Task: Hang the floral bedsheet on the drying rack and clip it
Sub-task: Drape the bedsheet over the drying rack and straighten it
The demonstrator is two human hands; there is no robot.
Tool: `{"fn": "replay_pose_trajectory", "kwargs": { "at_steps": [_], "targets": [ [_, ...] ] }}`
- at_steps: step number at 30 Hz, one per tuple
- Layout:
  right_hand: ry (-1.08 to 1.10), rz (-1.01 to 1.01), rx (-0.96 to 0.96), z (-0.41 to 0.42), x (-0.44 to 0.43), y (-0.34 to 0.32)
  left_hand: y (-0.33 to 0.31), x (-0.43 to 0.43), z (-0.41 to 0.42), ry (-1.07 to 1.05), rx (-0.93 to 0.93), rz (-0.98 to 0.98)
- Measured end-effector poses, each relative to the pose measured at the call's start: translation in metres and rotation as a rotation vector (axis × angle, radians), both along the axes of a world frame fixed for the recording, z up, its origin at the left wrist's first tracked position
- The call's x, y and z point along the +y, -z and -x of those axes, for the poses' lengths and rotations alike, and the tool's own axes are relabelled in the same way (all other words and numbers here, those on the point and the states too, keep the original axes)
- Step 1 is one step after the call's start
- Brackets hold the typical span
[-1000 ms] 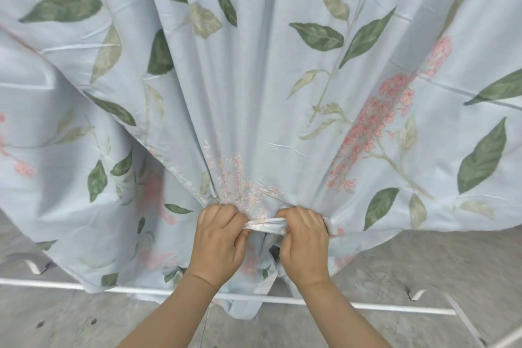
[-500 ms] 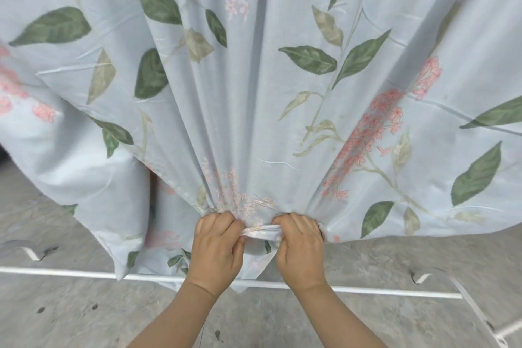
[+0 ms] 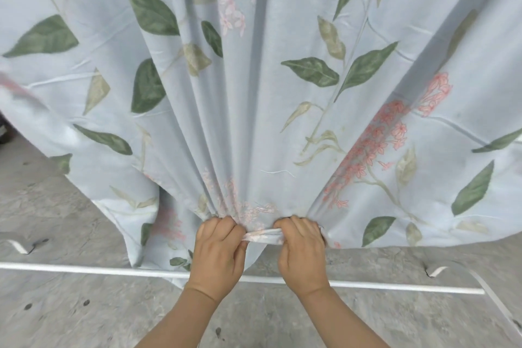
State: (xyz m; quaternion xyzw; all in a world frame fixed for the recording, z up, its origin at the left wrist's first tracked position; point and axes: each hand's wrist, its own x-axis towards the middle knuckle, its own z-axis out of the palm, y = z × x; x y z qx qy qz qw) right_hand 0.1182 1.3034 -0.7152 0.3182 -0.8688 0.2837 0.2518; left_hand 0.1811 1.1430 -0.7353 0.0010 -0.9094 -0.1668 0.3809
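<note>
The sheet (image 3: 282, 110) is hanging from somewhere above the frame and filling most of the view, its lower edge gathered into pleats just above a white rail (image 3: 84, 268) near the concrete floor (image 3: 70, 316). The left hand (image 3: 219, 251) and right hand (image 3: 302, 248) are both closing on that bunched hem, side by side, with a short folded strip of cloth stretching between them. The fabric is looking thin, soft and limp, likely light but bulky, so it is probably sliding and sagging easily; gripping the doubled hem, as here, is giving the firmest hold. No clip is showing.
</note>
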Motion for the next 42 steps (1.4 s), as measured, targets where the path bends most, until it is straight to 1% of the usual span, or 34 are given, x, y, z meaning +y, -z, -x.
{"fn": "replay_pose_trajectory", "kwargs": {
  "at_steps": [5,14,26,32,42],
  "targets": [
    [0.015,0.01,0.003,0.009,-0.002,0.016,0.016,0.001,0.01,-0.01,0.021,-0.007],
    [0.015,0.003,-0.001,0.012,0.005,0.043,0.041,0.009,0.012,-0.033,-0.041,-0.014],
    [0.016,-0.049,-0.144,0.024,0.008,0.068,0.062,0.016,0.021,-0.077,-0.164,-0.026],
    [0.036,-0.066,-0.172,0.021,0.01,0.084,0.077,0.017,0.019,-0.064,-0.214,-0.019],
    [0.068,-0.067,-0.212,0.022,0.008,0.091,0.08,0.018,0.023,-0.079,-0.243,-0.027]
  ]
}}
